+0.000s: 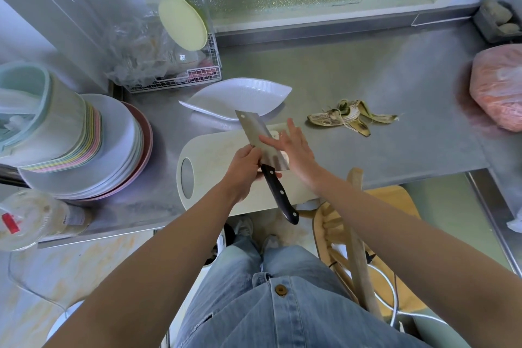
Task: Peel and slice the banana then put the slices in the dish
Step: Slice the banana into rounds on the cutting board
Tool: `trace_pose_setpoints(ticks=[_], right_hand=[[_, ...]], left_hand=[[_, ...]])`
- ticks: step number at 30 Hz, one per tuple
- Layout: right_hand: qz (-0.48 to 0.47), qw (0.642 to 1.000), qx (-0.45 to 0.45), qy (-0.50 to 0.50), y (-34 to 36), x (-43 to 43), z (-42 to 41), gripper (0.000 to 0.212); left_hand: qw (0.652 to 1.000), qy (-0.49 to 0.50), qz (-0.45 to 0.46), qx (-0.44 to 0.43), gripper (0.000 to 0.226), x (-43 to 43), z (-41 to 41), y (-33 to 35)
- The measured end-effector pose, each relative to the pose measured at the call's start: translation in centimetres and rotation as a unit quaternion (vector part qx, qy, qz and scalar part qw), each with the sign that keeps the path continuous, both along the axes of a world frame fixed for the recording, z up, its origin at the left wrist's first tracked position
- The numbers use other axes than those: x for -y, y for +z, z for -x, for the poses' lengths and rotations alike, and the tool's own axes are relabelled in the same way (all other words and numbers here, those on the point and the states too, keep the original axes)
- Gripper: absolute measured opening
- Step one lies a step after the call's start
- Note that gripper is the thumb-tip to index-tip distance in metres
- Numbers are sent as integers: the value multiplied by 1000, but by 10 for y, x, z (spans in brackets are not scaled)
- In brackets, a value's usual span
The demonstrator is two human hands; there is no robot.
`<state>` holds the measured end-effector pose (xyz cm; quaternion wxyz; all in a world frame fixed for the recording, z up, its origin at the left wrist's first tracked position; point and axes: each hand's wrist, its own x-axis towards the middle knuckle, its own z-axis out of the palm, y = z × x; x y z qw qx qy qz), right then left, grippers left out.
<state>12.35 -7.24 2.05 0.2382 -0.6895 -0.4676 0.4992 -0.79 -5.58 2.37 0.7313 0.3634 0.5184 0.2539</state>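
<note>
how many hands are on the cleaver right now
2: the left hand grips the cleaver where blade meets handle; the right hand lays straight fingers flat on the blade.

Both forearms bare, coming in from the near left and near right corners and converging mid-frame over the counter.

Left hand (245, 167): wrist roughly straight, back of the hand up, curled round the knife (254, 130) where blade meets handle. The thumb side faces the blade; the rest of the handle sticks out toward the near side, free of the grip.

Right hand (297, 151): palm down, fingers (267, 139) straight and slightly spread, pointing far-left and lying flat across the side of the blade. Nothing gripped, wrist a little raised.

The two hands sit just beside each other, the blade between them.
</note>
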Motion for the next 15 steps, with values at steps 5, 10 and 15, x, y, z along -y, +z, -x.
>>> trace_pose_setpoints(ticks=[5,10,15], right_hand=[[-35,997,-45,-44,11,8,-13,40],[100,981,3,166,21,21,-15,74],[22,994,40,103,11,26,-5,61]], left_hand=[[1000,0,-10,-5,28,-2,0,-3],[999,-9,-25,-39,30,-4,-8,-8],[996,-30,-47,-71,23,0,-9,-8]])
